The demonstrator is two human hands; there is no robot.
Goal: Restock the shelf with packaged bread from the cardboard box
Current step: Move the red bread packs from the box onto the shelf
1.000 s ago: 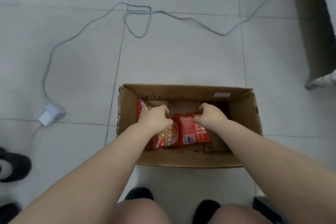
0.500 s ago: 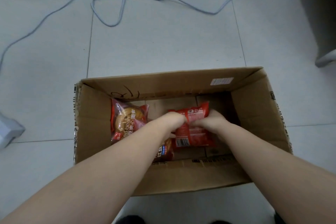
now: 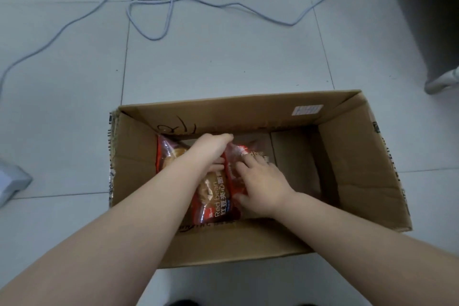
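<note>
Both hands have shifted since a moment ago: the left hand (image 3: 211,149) now closes on the far edge of a bread pack (image 3: 216,196), and the right hand (image 3: 260,181) lies open, flat on the adjacent pack (image 3: 246,154). Both packs remain inside the box (image 3: 360,169); lifting appears imminent.

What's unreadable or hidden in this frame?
- Head view: count of red packaged breads in the brown cardboard box; both forearms cover them.
- Left hand grip: fingers curl behind a packet.
- White label on the box wall: too small.
- Shelf: not in frame.
- Right hand rests on a blurred packet.
</note>
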